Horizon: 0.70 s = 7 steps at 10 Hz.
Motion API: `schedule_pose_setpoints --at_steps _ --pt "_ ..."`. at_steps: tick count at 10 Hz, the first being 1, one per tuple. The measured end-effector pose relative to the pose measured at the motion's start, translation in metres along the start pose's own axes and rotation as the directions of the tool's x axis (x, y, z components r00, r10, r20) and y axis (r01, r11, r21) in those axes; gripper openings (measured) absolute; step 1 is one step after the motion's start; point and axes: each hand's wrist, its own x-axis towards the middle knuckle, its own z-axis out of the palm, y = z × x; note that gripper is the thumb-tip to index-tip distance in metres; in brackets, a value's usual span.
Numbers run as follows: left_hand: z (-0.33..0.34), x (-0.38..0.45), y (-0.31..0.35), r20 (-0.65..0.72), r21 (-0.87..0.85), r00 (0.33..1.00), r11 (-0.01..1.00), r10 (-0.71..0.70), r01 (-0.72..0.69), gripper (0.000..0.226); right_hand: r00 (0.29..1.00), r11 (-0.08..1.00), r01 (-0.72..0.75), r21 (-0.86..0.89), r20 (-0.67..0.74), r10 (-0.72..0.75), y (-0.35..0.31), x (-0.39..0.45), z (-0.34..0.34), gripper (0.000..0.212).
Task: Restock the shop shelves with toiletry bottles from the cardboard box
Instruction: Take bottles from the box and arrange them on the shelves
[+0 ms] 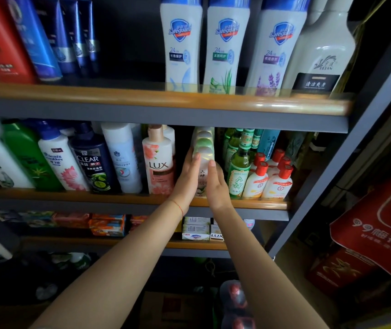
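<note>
Seating a white-and-green bottle on the middle shelf between LUX bottle and green flasks; left hand and right hand press it flat-fingered; next, release

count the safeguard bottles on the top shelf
3. They stand side by side on the top shelf: the left Safeguard bottle, the middle Safeguard bottle and the right Safeguard bottle. More may be hidden behind them.

We see a white-and-green bottle standing upright on the middle shelf, between our fingers.
</note>
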Motion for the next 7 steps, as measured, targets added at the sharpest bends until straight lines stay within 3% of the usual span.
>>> schedule_pose_setpoints --at_steps 1,3,4,6,7 --pt "-0.001 -0.002 0.0 -0.005 -0.02 1.0 0.999 -0.027 0.027 0.057 0.999 0.999 -0.031 0.018 -0.015 0.031 -0.004 -0.001 0.002 0.066" --pt "-0.002 -0.001 0.002 0.005 -0.04 0.996 0.996 -0.084 0.084 0.067 0.999 0.998 -0.047 0.039 -0.009 0.047 -0.008 -0.002 0.001 0.064" --pt "-0.002 -0.002 0.006 -0.014 -0.029 0.997 0.997 -0.077 0.076 0.06 0.999 0.998 -0.033 0.05 -0.025 0.034 -0.006 -0.004 0.001 0.063" --pt "-0.007 -0.021 0.016 -0.043 0.131 0.999 0.991 0.017 -0.011 0.057 0.998 0.999 0.012 0.047 -0.061 -0.009 -0.003 -0.027 -0.007 0.059" --pt "-0.007 -0.04 0.03 -0.083 0.195 0.992 0.978 0.093 -0.075 0.052 0.989 0.993 0.112 0.045 -0.102 -0.107 -0.014 -0.043 -0.013 0.052"
